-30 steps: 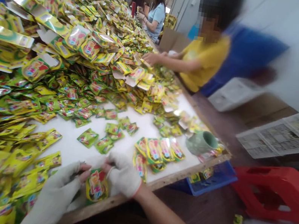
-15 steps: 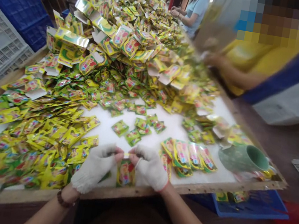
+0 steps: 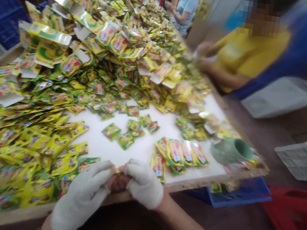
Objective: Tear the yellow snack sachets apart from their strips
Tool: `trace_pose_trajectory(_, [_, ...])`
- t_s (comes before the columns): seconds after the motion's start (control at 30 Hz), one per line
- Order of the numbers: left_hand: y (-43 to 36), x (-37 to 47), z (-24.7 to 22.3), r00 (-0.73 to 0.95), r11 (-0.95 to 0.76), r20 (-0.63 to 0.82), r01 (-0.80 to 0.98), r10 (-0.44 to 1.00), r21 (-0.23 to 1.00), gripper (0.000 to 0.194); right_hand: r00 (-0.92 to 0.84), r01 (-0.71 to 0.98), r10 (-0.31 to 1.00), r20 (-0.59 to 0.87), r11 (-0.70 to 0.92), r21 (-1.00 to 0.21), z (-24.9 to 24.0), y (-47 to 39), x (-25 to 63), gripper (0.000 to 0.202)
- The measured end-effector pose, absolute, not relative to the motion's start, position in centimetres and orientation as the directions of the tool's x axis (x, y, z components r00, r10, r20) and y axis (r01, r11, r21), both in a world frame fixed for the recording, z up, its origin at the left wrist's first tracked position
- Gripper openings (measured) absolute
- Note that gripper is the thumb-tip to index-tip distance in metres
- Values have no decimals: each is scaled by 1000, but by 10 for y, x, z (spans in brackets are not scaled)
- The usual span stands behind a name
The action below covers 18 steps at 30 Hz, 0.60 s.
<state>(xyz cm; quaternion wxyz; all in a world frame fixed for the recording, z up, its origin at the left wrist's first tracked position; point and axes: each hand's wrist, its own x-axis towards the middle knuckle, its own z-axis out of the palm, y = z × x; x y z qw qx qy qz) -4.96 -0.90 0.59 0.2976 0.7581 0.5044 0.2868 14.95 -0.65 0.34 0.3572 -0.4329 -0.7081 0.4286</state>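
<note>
Both my hands wear white knit gloves and meet at the near edge of the white table (image 3: 141, 152). My left hand (image 3: 82, 197) and my right hand (image 3: 143, 184) pinch one small yellow-green packet (image 3: 117, 181) between them; the fingers hide most of it. Just right of my right hand lies a short fanned row of packets (image 3: 181, 153). A thick spread of the same packets (image 3: 27, 149) covers the table to my left.
A big heap of packets and folded cartons (image 3: 101, 39) fills the far table. A green cup (image 3: 231, 151) lies on its side near the right corner. A person in a yellow shirt (image 3: 245, 56) works at the right edge; others sit further back. A blue tray (image 3: 242, 192) and red stool (image 3: 298, 217) stand below.
The view swung left and then back a little. My hands stayed together on the packet and drew slightly nearer to the table edge, covering more of it.
</note>
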Motion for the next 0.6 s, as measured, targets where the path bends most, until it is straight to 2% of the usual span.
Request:
trace_pose_trajectory(0.1, [7, -35, 17, 242, -110, -17, 503, 970, 857, 29, -167, 259, 979, 115, 156, -953, 1, -5, 147, 32])
trace_pose_trajectory(0.17, [19, -23, 27, 196, 143, -213, 319, 957, 937, 42, -9, 213, 998, 69, 69, -975, 11, -1, 163, 42])
trace_pose_trajectory(0.2, [24, -16, 31, 196, 285, -323, 199, 926, 938, 49, 57, 195, 998, 39, 28, -980, 19, 1, 177, 47])
trace_pose_trajectory(0.3, [38, 8, 39, 275, 634, -595, -75, 755, 770, 58, 161, 250, 987, -16, -56, -966, 47, 6, 238, 49])
trace_pose_trajectory(0.37, [46, 28, 42, 326, 771, -710, -110, 624, 627, 54, 148, 473, 989, 1, -69, -879, 57, 7, 283, 50])
trace_pose_trajectory(0.4, [50, 41, 42, 346, 805, -737, -107, 580, 583, 51, 172, 584, 985, 17, -88, -807, 58, 7, 303, 54])
trace_pose_trajectory(0.47, [57, 69, 44, 399, 815, -729, -89, 556, 573, 45, 253, 722, 966, -46, -220, -656, 51, 7, 330, 61])
trace_pose_trajectory(0.53, [64, 97, 44, 485, 768, -654, -60, 581, 638, 41, 314, 783, 942, -119, -328, -529, 39, 4, 341, 66])
trace_pose_trajectory(0.6, [68, 121, 42, 535, 698, -584, -13, 610, 716, 38, 348, 812, 929, -130, -368, -453, 27, 1, 338, 70])
